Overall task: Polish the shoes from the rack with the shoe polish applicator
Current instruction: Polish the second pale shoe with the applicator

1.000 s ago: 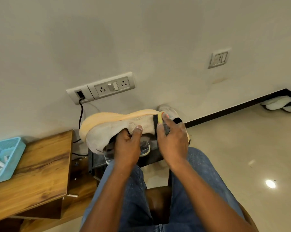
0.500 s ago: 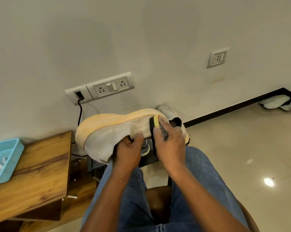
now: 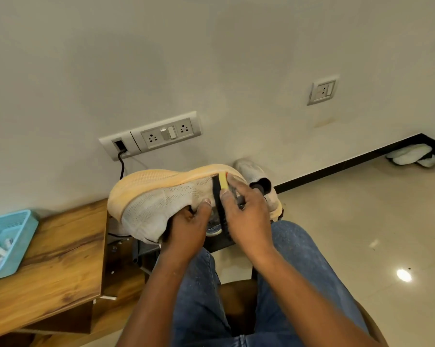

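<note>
Head view: left hand (image 3: 186,230) grips shoe (image 3: 158,201); right hand (image 3: 246,216) pinches applicator (image 3: 220,194) against its side.

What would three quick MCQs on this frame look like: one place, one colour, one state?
1. Where is the light blue plastic basket?
A. on the wooden table
B. on the floor
C. on the lap

2. What colour is the held white knit shoe's sole?
A. black
B. pale orange
C. green

3. What is the right hand doing?
A. hanging idle
B. flat on the knee
C. holding the black-and-yellow polish applicator

Key: 1 A, it sits at the table's left edge; 2 B, the upturned sole shows it; 3 C, fingers curl round the applicator against the shoe.
</note>
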